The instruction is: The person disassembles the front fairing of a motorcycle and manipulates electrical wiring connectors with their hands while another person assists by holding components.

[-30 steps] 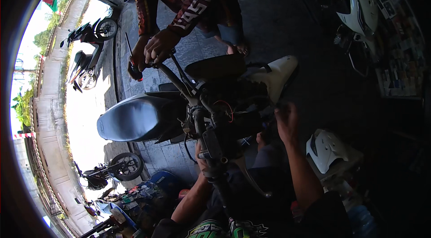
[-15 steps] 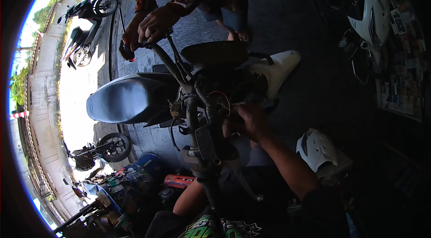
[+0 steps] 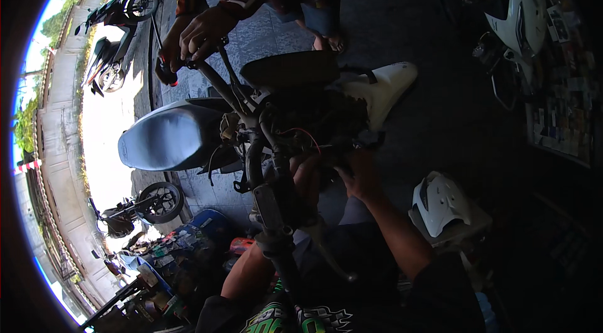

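A stripped motorcycle stands in front of me, its bare handlebar [image 3: 254, 160] crossing the view and its dark seat [image 3: 164, 138] to the left. Beyond the handlebar, my left hand [image 3: 305, 176] is at the front of the bike, fingers bent among dark parts. My right hand [image 3: 359, 174] faces it from the right, fingers curled against the same area. What either hand holds is lost in shadow. A thin red wire [image 3: 308, 134] arches just above them. Nearer to me are a brake lever [image 3: 336, 262] and a rectangular fluid reservoir [image 3: 269, 205].
Across the bike, another person's hands [image 3: 200, 36] rest on the handlebar's far end. A white front panel [image 3: 392, 91] juts right. White fairings [image 3: 440, 204] lie at the lower right. A cluttered blue bin [image 3: 210, 225] and another motorcycle [image 3: 141, 204] are at the left.
The handlebar has shifted left in view. My left hand now shows beside the right one, below the red wire. My right hand has moved slightly right and down.
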Demonstrator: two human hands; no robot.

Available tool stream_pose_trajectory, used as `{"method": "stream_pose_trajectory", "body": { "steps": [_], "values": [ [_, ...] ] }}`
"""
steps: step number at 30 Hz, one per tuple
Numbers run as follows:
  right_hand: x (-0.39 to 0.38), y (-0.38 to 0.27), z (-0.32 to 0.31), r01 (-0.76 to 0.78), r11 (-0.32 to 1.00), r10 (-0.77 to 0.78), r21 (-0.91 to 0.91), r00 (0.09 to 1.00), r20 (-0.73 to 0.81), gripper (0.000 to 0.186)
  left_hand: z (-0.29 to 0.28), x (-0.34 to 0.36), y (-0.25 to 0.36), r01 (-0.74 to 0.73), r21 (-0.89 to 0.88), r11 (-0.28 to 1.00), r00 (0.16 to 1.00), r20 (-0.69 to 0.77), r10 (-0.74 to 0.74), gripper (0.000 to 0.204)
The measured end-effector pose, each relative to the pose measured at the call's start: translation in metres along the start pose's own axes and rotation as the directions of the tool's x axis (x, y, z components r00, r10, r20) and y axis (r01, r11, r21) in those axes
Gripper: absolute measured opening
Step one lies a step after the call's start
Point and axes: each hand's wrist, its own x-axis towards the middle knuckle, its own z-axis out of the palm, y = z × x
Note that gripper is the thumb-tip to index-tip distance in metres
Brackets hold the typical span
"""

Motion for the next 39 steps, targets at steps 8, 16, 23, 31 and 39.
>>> {"method": "stream_pose_trajectory", "body": {
  "steps": [8,16,23,31,39],
  "values": [
    [-0.018,-0.005,-0.005,0.043,0.979,-0.008,0.199,0.984,-0.177,0.029,0.001,0.035,0.006,-0.099,0.096,0.99,0.943,0.327,0.063,0.031],
    [0.005,-0.053,-0.041,0.099,0.952,-0.076,0.289,0.993,-0.09,0.042,-0.008,0.026,-0.01,-0.081,0.077,0.994,0.901,0.433,0.04,0.026],
    [0.0,-0.056,-0.046,0.05,0.929,-0.026,0.366,0.997,-0.07,0.041,-0.008,0.021,-0.016,-0.074,-0.068,0.995,0.901,0.422,0.096,0.026],
    [-0.008,-0.051,-0.051,0.073,0.958,-0.08,0.279,0.997,0.014,0.041,-0.008,0.025,0.002,-0.042,0.042,0.998,0.875,0.483,0.017,0.031],
    [0.0,-0.04,-0.053,0.029,0.939,-0.07,0.342,0.992,0.109,0.046,0.002,0.017,-0.018,-0.113,0.125,0.986,0.865,0.5,0.036,0.038]
  ]
}}
